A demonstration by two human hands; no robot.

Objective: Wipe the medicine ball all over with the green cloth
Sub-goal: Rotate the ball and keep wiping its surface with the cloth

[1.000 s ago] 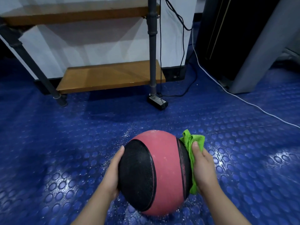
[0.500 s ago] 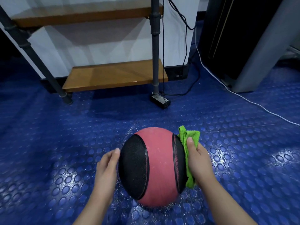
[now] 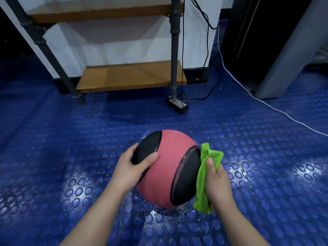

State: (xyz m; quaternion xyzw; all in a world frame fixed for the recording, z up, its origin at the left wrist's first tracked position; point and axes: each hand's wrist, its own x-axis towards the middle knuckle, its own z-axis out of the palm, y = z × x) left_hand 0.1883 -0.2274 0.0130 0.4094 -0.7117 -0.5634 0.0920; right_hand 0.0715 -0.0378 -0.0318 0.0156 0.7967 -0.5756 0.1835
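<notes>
The medicine ball (image 3: 168,167) sits between your two hands, low against the blue studded floor (image 3: 71,139); whether its underside touches the floor cannot be told from here. The ball is pink with two black panels, one on its upper left and one on its right, and both are tilted.

Your left hand (image 3: 131,167) cups the ball's left side; the thumb lies across the black panel up to the pink seam, and the fingers curl round the far edge, so the hand has hold of the ball itself. Your right hand (image 3: 218,181) grips the green cloth (image 3: 204,178); the thumb pinches it from above and the fingers are closed behind it, out of sight. The cloth is bunched and pressed flat against the right black panel, with one end sticking up past the thumb and the other hanging below the wrist.

Small droplets glint on the floor around and under the ball.

Beyond it stands a wooden shelf (image 3: 131,75) on dark pipe legs (image 3: 174,50) against a white wall; a black power adapter (image 3: 178,103) lies by the right leg, its black cable (image 3: 206,50) running up the wall. A white cable (image 3: 266,103) trails across the floor to the right, past a grey panel (image 3: 284,59).
</notes>
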